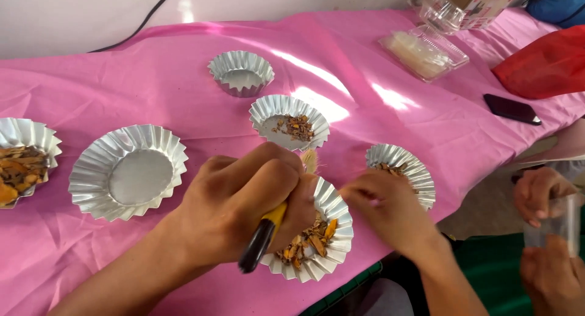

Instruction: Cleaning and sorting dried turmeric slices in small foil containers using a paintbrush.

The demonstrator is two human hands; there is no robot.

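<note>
1. My left hand (pixel 244 200) is clenched around a brush (pixel 263 235) with a yellow and black handle; its pale bristles stick up past my knuckles, above the rim of the nearest foil cup (pixel 332 231).
2. That nearest foil cup sits at the near edge of the pink tablecloth (pixel 396 109), between my two hands, and holds orange-brown dried pieces (pixel 317 243).
3. My right hand (pixel 390 209) rests just beside the cup's right rim, fingers curled; it is blurred, so I cannot tell whether it grips anything.
4. Just behind my right hand stands another foil cup (pixel 405 164) with a few brown bits in it.
5. Further back, a foil cup with scattered brown chips (pixel 289 121) sits near the middle of the cloth, and an empty small cup (pixel 241 72) behind that.
6. To my left lies a large empty foil dish (pixel 128 170), and at the left edge a dish of orange slices (pixel 24 161).
7. A black phone (pixel 512 109) and a clear plastic box (pixel 426 51) lie far right.
8. Another person's hands (pixel 548 231) hold a clear container at the right edge.
</note>
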